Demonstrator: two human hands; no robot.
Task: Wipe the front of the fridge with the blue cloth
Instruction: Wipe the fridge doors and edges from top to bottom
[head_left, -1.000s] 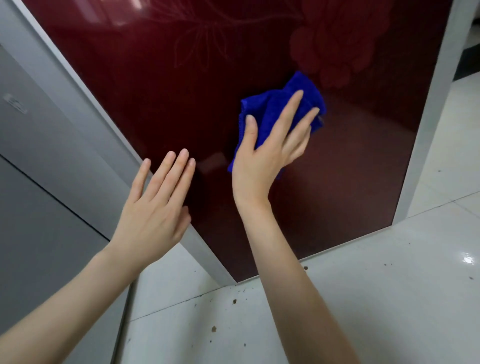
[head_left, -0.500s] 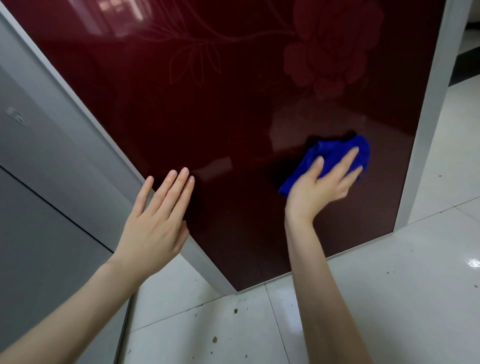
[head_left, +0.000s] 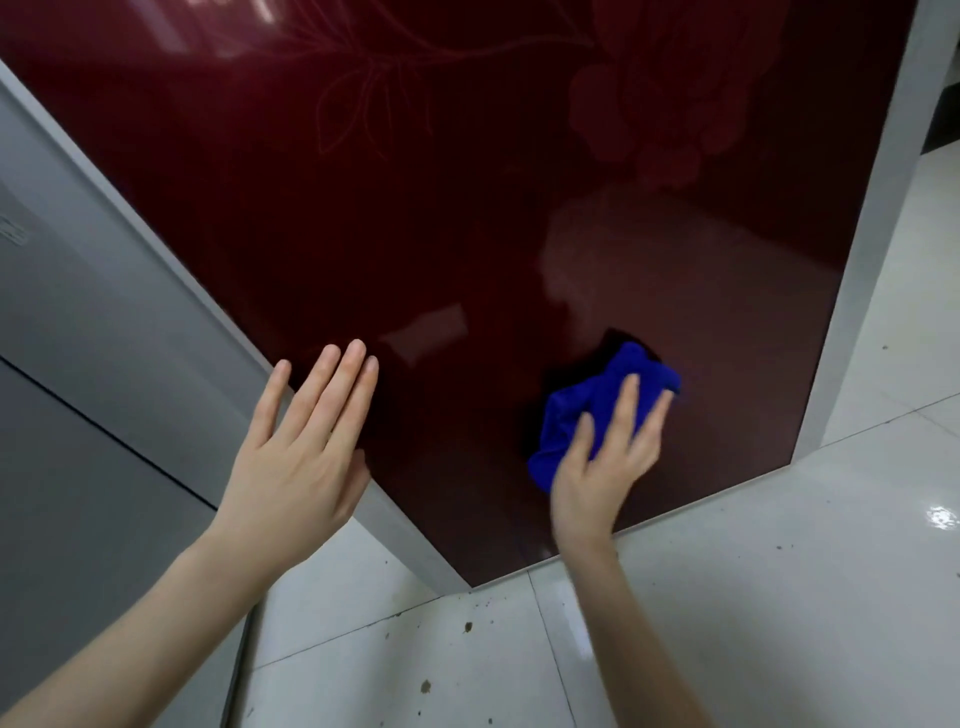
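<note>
The fridge front (head_left: 467, 218) is a glossy dark red panel with a faint flower pattern, framed in grey. My right hand (head_left: 605, 462) presses a bunched blue cloth (head_left: 597, 402) flat against the lower part of the panel, fingers straight and spread over the cloth. My left hand (head_left: 306, 447) lies flat with straight fingers on the panel's lower left edge, touching the door. The cloth's lower part is hidden under my right palm.
The grey side of the fridge (head_left: 104, 364) fills the left. A grey frame strip (head_left: 872, 218) runs down the door's right edge. White glossy floor tiles (head_left: 753, 597) with dark crumbs lie below the door.
My right hand has swept the cloth down the panel from the upper middle to near its bottom, first rightward, then back left. My left hand has stayed on the left edge.
</note>
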